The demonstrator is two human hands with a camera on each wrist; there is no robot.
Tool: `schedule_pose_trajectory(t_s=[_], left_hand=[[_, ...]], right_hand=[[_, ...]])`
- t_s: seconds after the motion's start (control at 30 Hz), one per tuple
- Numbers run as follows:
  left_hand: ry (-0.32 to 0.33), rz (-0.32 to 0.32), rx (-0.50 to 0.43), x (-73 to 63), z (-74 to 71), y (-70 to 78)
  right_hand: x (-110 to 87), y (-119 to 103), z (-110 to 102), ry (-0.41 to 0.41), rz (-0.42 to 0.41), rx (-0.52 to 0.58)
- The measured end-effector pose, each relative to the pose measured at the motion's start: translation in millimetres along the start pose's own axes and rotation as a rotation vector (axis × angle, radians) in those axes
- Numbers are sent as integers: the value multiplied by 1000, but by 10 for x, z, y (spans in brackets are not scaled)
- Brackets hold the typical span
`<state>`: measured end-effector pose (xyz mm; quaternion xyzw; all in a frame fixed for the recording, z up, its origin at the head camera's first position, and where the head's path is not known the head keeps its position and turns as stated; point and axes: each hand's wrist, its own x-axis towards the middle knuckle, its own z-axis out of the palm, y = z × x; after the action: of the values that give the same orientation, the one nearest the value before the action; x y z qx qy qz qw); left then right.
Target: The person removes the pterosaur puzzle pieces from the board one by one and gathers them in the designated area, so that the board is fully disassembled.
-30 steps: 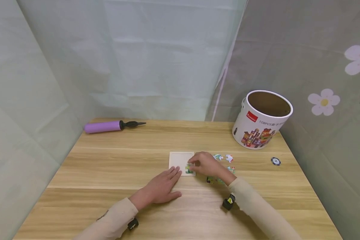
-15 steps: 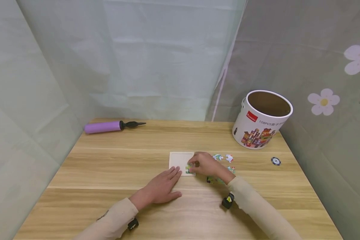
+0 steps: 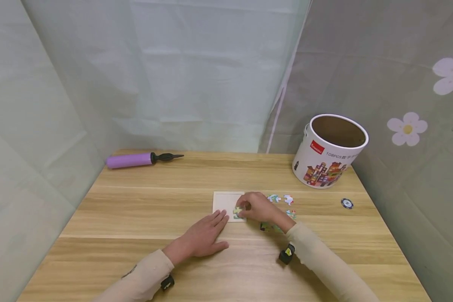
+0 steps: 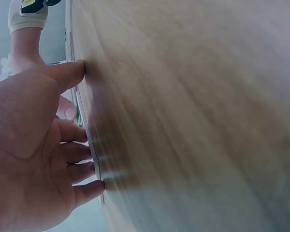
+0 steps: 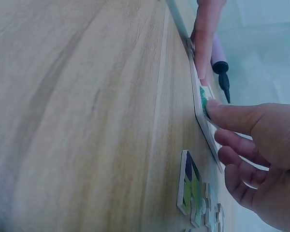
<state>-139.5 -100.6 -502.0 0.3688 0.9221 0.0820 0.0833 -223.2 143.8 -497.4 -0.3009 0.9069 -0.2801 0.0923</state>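
Observation:
A pale, shallow square puzzle tray (image 3: 223, 201) lies mid-table. The straight fingertips of my left hand (image 3: 204, 235) rest on its lower left edge, the thumb spread onto the wood. My right hand (image 3: 259, 207) pinches a green jigsaw piece (image 3: 237, 213) between thumb and curled fingers, over the tray's lower right corner. In the right wrist view the thumb presses the green piece's (image 5: 204, 100) edge; the fingertips partly hide how it sits. To the right, loose jigsaw pieces (image 3: 288, 199) lie partly under the right wrist, some seen nearer in the right wrist view as flat pieces (image 5: 189, 188).
A white bucket (image 3: 326, 163) with printed blocks stands at the back right, a poker chip (image 3: 347, 203) in front of it. The purple hand pump (image 3: 130, 160) lies at the back left. Cloth walls (image 3: 211, 75) border the table (image 3: 136, 205).
My right fingers have shifted slightly at the tray's corner, and the green piece now shows more lighter yellow-green between them. My left hand has stayed in place.

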Motion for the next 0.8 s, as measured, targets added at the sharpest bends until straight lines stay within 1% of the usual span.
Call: schedule_pose_trajectory(t_s=[0.17,0.4,0.6,0.8], left_hand=[[-1,-3,1,1,-3,4],[3,4,13,6,7,3],[0,5,16,10,-7,10],[7,17,23,1,-15,14]], right_hand=[[-5,16,6,23,8,64],[-41,23,-51,62,-43,125],[-130,49,-151,104,-71,152],[-282,137,-217,134,-27,152]])
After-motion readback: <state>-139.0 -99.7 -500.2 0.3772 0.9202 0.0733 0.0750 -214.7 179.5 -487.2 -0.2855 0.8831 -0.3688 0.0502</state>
